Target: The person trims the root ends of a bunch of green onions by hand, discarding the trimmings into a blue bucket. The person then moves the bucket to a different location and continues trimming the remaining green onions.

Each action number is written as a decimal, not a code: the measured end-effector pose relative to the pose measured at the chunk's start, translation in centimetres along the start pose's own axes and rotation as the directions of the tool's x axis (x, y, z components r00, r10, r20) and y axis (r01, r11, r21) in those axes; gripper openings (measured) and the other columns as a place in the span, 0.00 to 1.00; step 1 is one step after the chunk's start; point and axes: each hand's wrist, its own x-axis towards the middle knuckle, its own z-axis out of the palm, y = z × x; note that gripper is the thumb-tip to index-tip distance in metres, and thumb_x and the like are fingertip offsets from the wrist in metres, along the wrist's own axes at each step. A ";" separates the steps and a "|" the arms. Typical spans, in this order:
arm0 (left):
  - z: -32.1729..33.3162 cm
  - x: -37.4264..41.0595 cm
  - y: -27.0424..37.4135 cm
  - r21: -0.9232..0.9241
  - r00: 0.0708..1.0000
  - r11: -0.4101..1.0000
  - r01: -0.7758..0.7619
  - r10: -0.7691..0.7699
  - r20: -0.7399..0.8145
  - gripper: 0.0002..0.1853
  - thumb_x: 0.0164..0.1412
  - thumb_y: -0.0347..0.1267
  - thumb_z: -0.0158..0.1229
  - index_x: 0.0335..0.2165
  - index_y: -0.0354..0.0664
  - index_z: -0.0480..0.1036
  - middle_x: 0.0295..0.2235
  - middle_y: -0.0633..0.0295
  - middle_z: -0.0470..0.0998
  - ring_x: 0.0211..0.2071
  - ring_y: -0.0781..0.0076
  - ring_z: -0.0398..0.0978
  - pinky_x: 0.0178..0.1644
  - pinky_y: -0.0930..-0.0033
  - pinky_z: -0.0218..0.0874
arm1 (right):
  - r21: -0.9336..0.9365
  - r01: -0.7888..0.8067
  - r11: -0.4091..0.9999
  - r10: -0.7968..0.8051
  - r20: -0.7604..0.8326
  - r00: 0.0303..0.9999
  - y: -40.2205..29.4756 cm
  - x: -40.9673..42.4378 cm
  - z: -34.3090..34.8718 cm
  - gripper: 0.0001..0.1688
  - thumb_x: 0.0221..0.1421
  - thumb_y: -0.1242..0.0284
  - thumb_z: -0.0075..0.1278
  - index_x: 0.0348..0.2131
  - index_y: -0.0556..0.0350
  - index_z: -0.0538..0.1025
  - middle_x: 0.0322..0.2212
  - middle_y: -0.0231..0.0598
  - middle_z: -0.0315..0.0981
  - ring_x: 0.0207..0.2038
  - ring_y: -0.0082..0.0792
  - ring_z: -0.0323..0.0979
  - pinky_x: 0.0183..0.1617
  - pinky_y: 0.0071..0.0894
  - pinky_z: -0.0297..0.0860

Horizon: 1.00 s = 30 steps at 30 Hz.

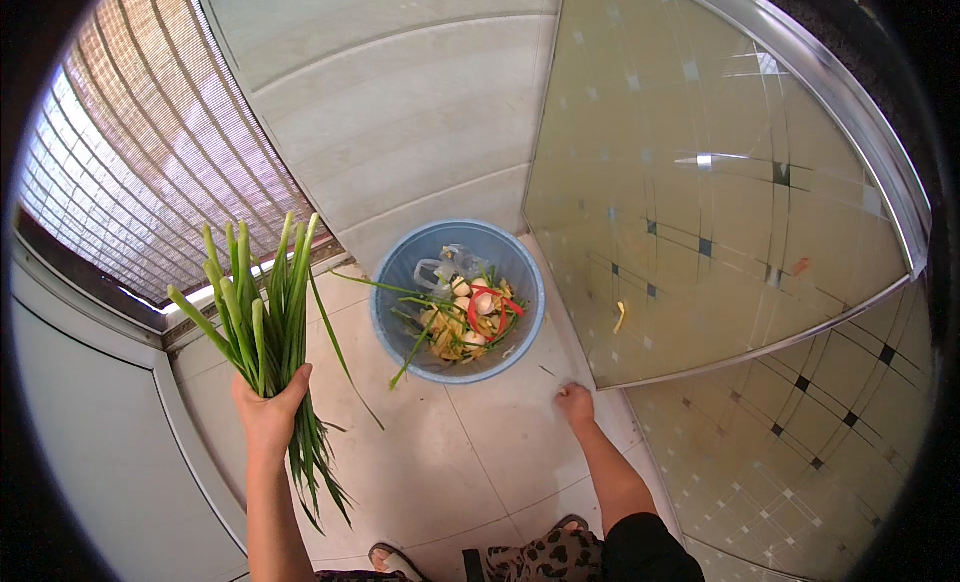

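Observation:
My left hand (271,405) grips a bunch of long green stalks that look like scallions (281,319). Their thick pale-green ends point up and away from me, while thin leaves hang below my fist. One loose leaf (337,349) dangles to the right of the bunch. Between my hands and farther off, a blue plastic bin (382,334) stands on the floor. It holds eggshells (484,304), yellowish peelings (448,332), green scraps, a red strip (474,315) and a clear plastic bag (450,267). My right hand (576,403), fingers curled, is below and right of the bin; I can make out nothing in it.
Patterned glossy cabinet panels (720,207) with a metal edge trim stand at the right, a yellow scrap (619,317) stuck on one. A pale wall (405,109) rises behind the bin. At the left are a mesh-covered opening (165,131) and a grey-white door panel (90,424). Tiles (427,462) cover the floor.

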 end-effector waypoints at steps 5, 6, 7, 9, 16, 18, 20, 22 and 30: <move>-0.9 -0.6 0.0 -0.019 1.000 1.000 0.011 -0.011 -0.027 0.15 0.40 0.21 0.62 0.31 0.35 0.68 0.26 0.68 0.70 0.25 0.80 0.65 0.31 0.77 0.59 | 0.152 0.131 0.980 -0.115 -0.111 0.987 -4.1 1.6 -0.2 0.09 0.40 0.71 0.50 0.23 0.59 0.72 0.25 0.51 0.71 0.29 0.49 0.71 0.33 0.42 0.68; -1.1 -0.6 -0.2 -0.009 1.000 1.000 0.004 -0.004 -0.024 0.15 0.40 0.21 0.62 0.31 0.34 0.68 0.26 0.68 0.70 0.26 0.80 0.66 0.31 0.77 0.60 | 0.110 0.131 0.985 -0.123 -0.076 0.990 -4.3 2.1 0.0 0.09 0.40 0.71 0.50 0.24 0.58 0.73 0.26 0.51 0.71 0.29 0.49 0.71 0.33 0.42 0.68; -1.2 -0.6 -0.2 -0.004 1.000 1.000 -0.005 0.005 -0.019 0.15 0.40 0.21 0.62 0.31 0.34 0.68 0.26 0.68 0.71 0.26 0.80 0.66 0.32 0.77 0.60 | 0.066 0.133 0.989 -0.130 -0.046 0.990 -4.4 3.0 0.4 0.09 0.39 0.71 0.51 0.24 0.58 0.73 0.26 0.52 0.71 0.30 0.48 0.71 0.33 0.42 0.68; -1.3 -0.8 0.0 0.007 1.000 1.000 -0.023 0.023 -0.020 0.16 0.40 0.22 0.62 0.31 0.34 0.68 0.27 0.68 0.71 0.27 0.80 0.66 0.33 0.77 0.60 | -0.030 0.113 0.993 -0.112 0.021 0.993 -4.5 4.2 1.2 0.10 0.39 0.71 0.51 0.24 0.58 0.73 0.27 0.52 0.71 0.30 0.47 0.71 0.34 0.43 0.68; -1.8 -0.9 0.8 -0.015 1.000 1.000 -0.001 0.001 -0.030 0.16 0.40 0.22 0.62 0.32 0.34 0.68 0.27 0.67 0.72 0.27 0.80 0.67 0.34 0.77 0.60 | 0.099 0.055 0.994 -0.062 0.070 0.996 -4.8 2.4 2.1 0.11 0.40 0.71 0.53 0.25 0.59 0.72 0.23 0.43 0.73 0.25 0.40 0.71 0.31 0.36 0.67; -2.1 -0.8 0.8 -0.051 0.999 0.998 -0.028 0.027 -0.032 0.15 0.40 0.22 0.62 0.31 0.34 0.68 0.26 0.67 0.71 0.26 0.80 0.67 0.33 0.77 0.60 | 0.409 0.027 0.912 -0.042 0.029 0.999 -5.8 -0.2 0.7 0.10 0.41 0.72 0.54 0.26 0.59 0.71 0.22 0.37 0.72 0.22 0.31 0.69 0.29 0.29 0.66; -2.3 -0.8 0.5 -0.077 0.998 0.996 -0.039 0.036 -0.049 0.15 0.40 0.22 0.62 0.30 0.34 0.68 0.25 0.67 0.71 0.25 0.80 0.67 0.31 0.77 0.60 | 0.731 -0.011 0.683 0.023 -0.006 1.000 -8.3 -3.3 -2.1 0.09 0.42 0.76 0.54 0.26 0.59 0.70 0.21 0.30 0.69 0.21 0.21 0.65 0.27 0.22 0.64; -2.3 -0.7 0.1 -0.082 0.998 0.996 -0.031 0.026 -0.062 0.14 0.40 0.22 0.62 0.30 0.34 0.68 0.25 0.68 0.71 0.25 0.81 0.66 0.30 0.77 0.60 | 0.857 0.087 0.508 -0.020 -0.089 0.996 -13.8 -5.8 -8.4 0.08 0.44 0.79 0.53 0.27 0.59 0.70 0.22 0.26 0.66 0.23 0.16 0.62 0.27 0.19 0.63; -0.6 -0.4 1.4 -0.197 1.000 0.980 -0.015 0.019 0.019 0.15 0.41 0.22 0.62 0.31 0.34 0.67 0.26 0.67 0.71 0.26 0.80 0.66 0.31 0.77 0.59 | 0.189 0.792 0.581 -0.727 -0.317 0.609 -29.1 -4.7 -18.0 0.15 0.46 0.80 0.47 0.38 0.59 0.70 0.33 0.40 0.70 0.34 0.34 0.70 0.37 0.30 0.67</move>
